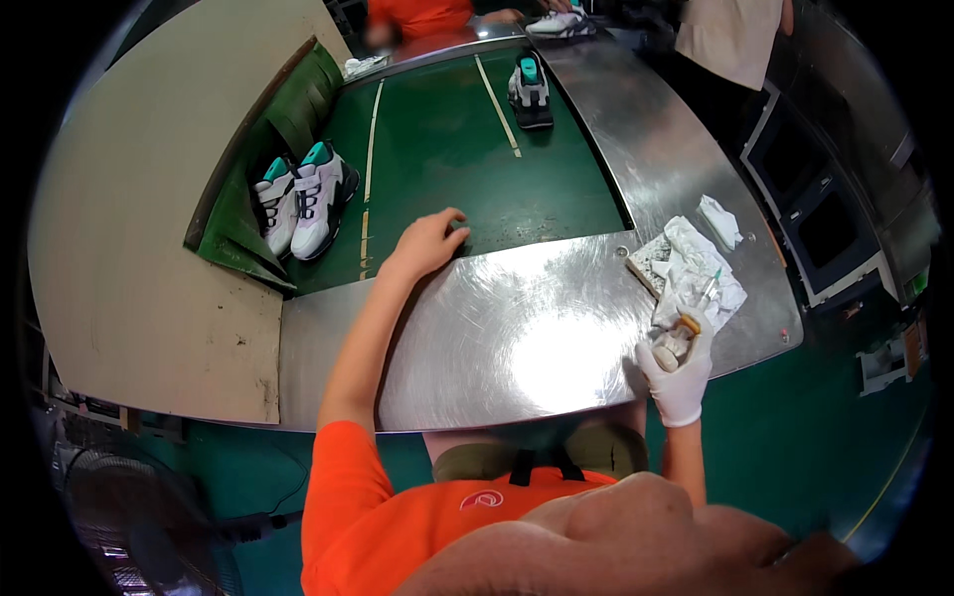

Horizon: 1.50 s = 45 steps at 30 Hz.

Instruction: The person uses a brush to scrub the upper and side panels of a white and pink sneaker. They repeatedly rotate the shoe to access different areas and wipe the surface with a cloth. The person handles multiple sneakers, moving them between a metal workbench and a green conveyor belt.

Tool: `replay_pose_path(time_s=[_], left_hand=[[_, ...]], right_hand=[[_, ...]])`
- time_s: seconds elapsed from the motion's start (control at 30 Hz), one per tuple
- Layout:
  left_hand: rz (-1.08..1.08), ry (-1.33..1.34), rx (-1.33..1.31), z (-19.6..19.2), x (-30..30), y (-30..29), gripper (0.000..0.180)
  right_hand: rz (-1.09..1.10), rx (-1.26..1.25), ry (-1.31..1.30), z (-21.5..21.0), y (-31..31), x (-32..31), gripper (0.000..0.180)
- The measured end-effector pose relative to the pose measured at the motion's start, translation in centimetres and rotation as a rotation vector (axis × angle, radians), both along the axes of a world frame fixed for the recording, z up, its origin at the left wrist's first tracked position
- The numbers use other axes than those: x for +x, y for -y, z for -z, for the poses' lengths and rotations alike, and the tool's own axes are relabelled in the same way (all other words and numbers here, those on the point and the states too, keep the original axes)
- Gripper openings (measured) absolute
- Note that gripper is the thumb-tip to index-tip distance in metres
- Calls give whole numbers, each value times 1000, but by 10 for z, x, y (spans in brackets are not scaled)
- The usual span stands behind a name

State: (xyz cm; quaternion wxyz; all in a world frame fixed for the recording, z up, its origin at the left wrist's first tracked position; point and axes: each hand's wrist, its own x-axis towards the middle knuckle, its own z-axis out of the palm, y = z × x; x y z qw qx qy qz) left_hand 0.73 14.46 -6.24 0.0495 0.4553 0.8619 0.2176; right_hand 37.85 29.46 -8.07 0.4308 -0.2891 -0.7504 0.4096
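My bare left hand rests at the far edge of the shiny metal worktop, fingers spread, holding nothing, right beside the green conveyor belt. My right hand, in a white glove, is closed on a small pale lump, likely a cleaning pad or eraser, at the worktop's right side. A pair of white, black and teal sneakers lies on the belt to the left of my left hand. A single sneaker of the same kind stands farther up the belt.
Crumpled white cloths and a small wad lie on the metal to the right. Other people work at the far end, one in orange. A beige panel flanks the belt's left. A fan sits at the lower left.
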Motion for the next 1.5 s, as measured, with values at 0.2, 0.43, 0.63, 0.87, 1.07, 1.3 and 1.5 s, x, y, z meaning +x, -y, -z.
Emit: replay_pose_path(time_s=[0.2, 0.43, 0.63, 0.87, 1.07, 1.3, 1.5], left_hand=[[-50, 18, 9, -29, -85, -94, 53], [-292, -17, 2, -78, -166, -328, 112], [-493, -184, 7, -49, -146, -350, 64], [163, -618, 172, -62, -20, -223, 53], [558, -988, 321, -106, 93, -27, 32], [685, -778, 267, -90, 185, 98, 28], [555, -698, 303, -63, 198, 122, 22]], right_hand=[[2, 69, 133, -2, -11, 2, 69], [19, -162, -37, 6, -3, 8, 68], [176, -288, -24, 32, 14, 12, 68], [59, 36, 180, 2, -10, -1, 67], [-189, -231, 49, -19, -20, 11, 72], [-331, -353, 214, -36, -24, 36, 62], [-495, -440, 240, -71, -14, 40, 57]])
